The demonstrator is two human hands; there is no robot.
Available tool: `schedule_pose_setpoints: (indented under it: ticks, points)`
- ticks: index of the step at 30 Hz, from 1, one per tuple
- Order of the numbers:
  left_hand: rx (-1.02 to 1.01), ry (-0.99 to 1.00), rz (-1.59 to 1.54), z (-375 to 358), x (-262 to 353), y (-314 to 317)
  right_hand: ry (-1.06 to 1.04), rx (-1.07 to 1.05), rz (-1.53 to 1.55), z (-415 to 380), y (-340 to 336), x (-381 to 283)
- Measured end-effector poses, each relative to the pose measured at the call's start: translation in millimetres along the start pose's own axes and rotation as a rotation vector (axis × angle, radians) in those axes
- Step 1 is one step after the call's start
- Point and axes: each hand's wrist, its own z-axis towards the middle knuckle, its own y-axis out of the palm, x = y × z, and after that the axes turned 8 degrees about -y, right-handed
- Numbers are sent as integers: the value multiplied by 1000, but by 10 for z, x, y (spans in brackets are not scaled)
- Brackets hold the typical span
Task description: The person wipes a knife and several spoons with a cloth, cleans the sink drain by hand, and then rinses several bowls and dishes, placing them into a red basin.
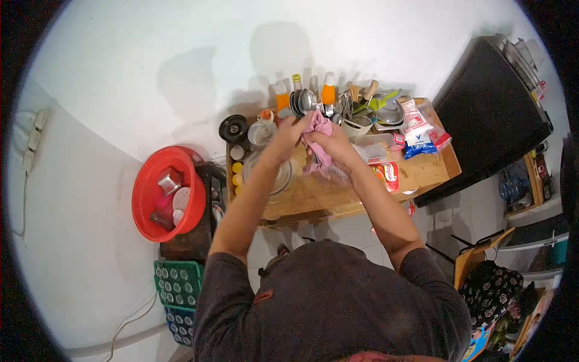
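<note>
A crumpled pink cloth (pixel 319 128) is bunched between my two hands, above the wooden table. My left hand (pixel 289 137) closes on its left side, fingers up near the large metal spoons (pixel 306 101). From the right, my right hand (pixel 335 147) grips the cloth, with part of it hanging below the fingers. Whether something is wrapped inside the cloth, I cannot tell. Below my left wrist lies a round glass lid (pixel 278 176). Just right of my right hand is a clear plastic container (pixel 373 149).
On the wooden table (pixel 425 175) stand orange bottles (pixel 328 90), a utensil holder (pixel 357 125), and bagged packets (pixel 417 130). A red basin (pixel 140 205) holding dishes is at the left, above green crates (pixel 178 283). A dark fridge (pixel 482 114) borders the right side.
</note>
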Motion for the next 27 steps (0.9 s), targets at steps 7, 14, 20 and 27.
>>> schedule_pose_setpoints:
  ticks: [7, 14, 20, 27]
  points:
    - [-74, -720, -1202, -324, -58, -40, -49, 27, -410, -1, 317, 221]
    - [33, -800, -1415, -456, -279, -167, -232, 251, -557, -307, 668, 243]
    - [87, -754, -1408, -425, -395, -152, -329, 418, -405, -264, 520, 381]
    - [140, -781, -1300, -230, -255, -115, -385, 520, -422, -129, 105, 185]
